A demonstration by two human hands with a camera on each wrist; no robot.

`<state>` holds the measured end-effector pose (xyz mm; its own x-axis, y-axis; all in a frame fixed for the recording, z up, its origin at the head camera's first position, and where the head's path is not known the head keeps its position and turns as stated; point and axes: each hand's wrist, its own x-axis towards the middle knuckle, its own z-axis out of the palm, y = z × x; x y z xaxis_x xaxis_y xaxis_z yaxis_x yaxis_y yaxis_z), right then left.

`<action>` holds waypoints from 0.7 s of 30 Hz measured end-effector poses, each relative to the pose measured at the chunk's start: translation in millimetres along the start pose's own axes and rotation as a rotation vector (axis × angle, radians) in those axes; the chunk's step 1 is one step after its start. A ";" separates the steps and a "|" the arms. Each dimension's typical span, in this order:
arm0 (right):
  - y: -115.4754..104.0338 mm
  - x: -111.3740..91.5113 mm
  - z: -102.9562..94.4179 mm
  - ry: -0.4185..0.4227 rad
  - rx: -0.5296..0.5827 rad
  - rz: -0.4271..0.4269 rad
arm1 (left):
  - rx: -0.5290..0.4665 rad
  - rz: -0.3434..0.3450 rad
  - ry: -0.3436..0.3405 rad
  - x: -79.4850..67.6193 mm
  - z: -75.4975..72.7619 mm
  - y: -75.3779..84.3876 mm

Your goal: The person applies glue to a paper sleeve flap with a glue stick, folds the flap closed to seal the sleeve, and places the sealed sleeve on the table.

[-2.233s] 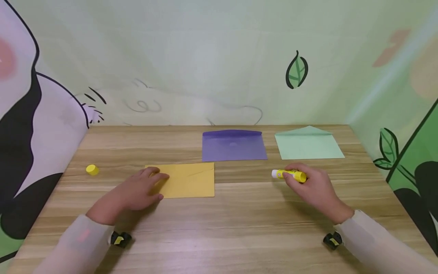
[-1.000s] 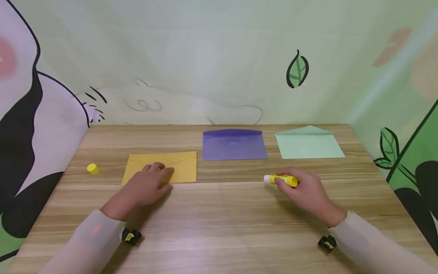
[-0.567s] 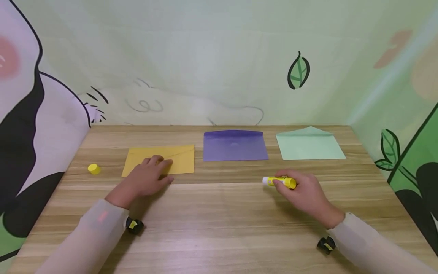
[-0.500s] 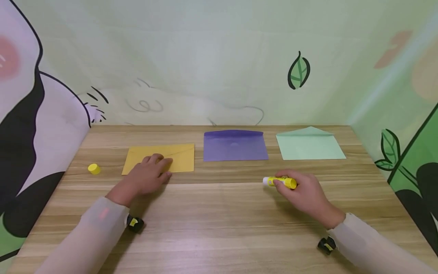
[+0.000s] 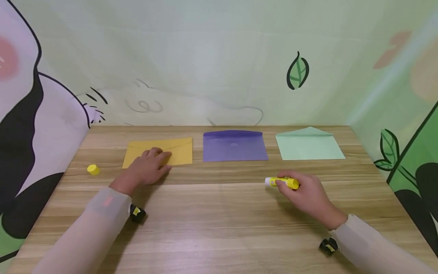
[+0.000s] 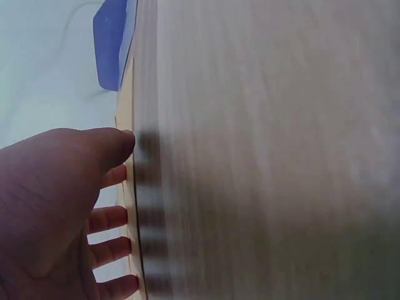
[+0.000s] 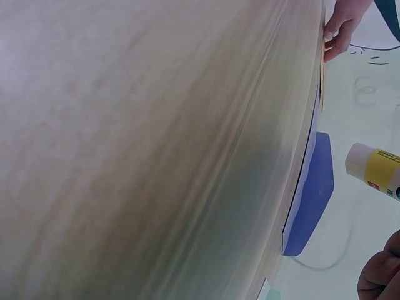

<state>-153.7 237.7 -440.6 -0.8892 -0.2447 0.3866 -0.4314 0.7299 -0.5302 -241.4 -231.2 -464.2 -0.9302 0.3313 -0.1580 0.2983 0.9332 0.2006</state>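
A yellow envelope (image 5: 181, 151) lies flat at the back left of the table, its flap folded down. My left hand (image 5: 147, 167) rests on it with spread fingertips; in the left wrist view those fingers (image 6: 109, 219) touch the paper from above. To its right lie a purple envelope (image 5: 234, 148) and a mint green envelope (image 5: 309, 147), both with flaps raised at the back. Between thumb and fingers, my right hand (image 5: 309, 194) holds a yellow glue stick (image 5: 282, 182) above the table, its white end pointing left. The right wrist view shows only part of the glue stick (image 7: 378, 169).
A yellow cap (image 5: 93, 169) sits on the wooden table (image 5: 212, 228) near its left edge. Printed curtain walls (image 5: 205, 57) with leaf and panda drawings close off the back and both sides.
Under my left hand, the yellow envelope has slid left and back, into line with the purple one. My right hand, still holding the glue stick, has shifted slightly left and toward me.
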 end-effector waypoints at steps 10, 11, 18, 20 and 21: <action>2.5 -1.6 -0.7 -0.003 0.010 0.003 | -0.026 -0.010 -0.015 9.0 -3.2 -3.6; 2.6 -1.6 -0.7 -0.003 0.013 0.002 | -0.030 -0.013 -0.016 8.8 -3.6 -3.9; 4.3 -1.4 -1.6 -0.006 0.003 0.000 | -0.034 -0.010 0.000 7.9 -1.8 -0.7; 4.1 -1.4 -2.8 -0.007 -0.004 0.007 | -0.023 -0.004 0.019 8.4 -0.9 3.3; 3.8 -1.5 -3.5 -0.008 -0.008 0.011 | -0.017 0.004 0.028 9.1 -0.4 6.0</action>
<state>-153.4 243.1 -440.5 -0.8950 -0.2418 0.3748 -0.4206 0.7373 -0.5286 -248.1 -222.6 -464.0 -0.9346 0.3311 -0.1301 0.2989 0.9291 0.2179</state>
